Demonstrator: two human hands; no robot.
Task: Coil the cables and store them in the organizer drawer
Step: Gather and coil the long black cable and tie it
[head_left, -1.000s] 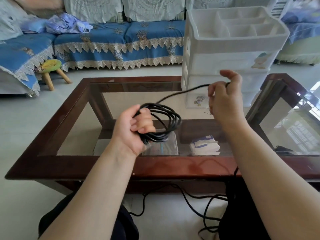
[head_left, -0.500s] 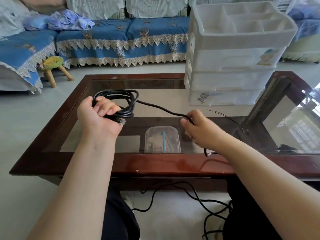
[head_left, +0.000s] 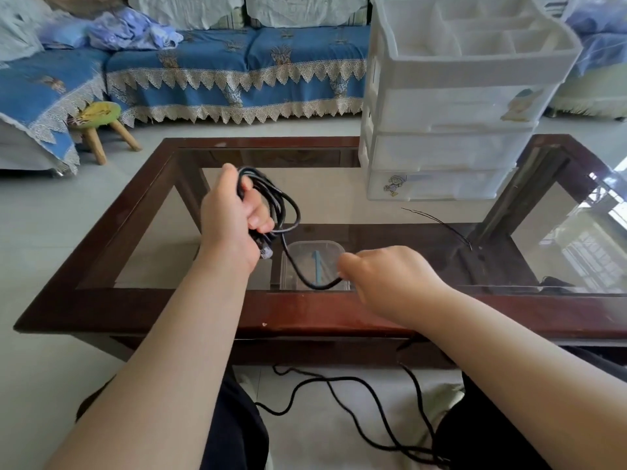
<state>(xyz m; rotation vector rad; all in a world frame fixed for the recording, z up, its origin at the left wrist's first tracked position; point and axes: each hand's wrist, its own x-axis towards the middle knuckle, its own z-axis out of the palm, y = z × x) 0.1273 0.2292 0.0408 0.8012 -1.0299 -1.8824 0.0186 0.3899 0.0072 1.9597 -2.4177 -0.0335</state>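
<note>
Fingers of both hands grip one cable.

Left hand fisted, right hand pinching

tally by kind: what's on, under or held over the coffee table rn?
black cable: 1
white drawer organizer: 1
clear lidded container, under the glass: 1
thin black wire: 1
Total: 4

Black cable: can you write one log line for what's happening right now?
left hand: grips coiled black cable | right hand: pinches loose strand | organizer drawers: closed | stage: coiling
</note>
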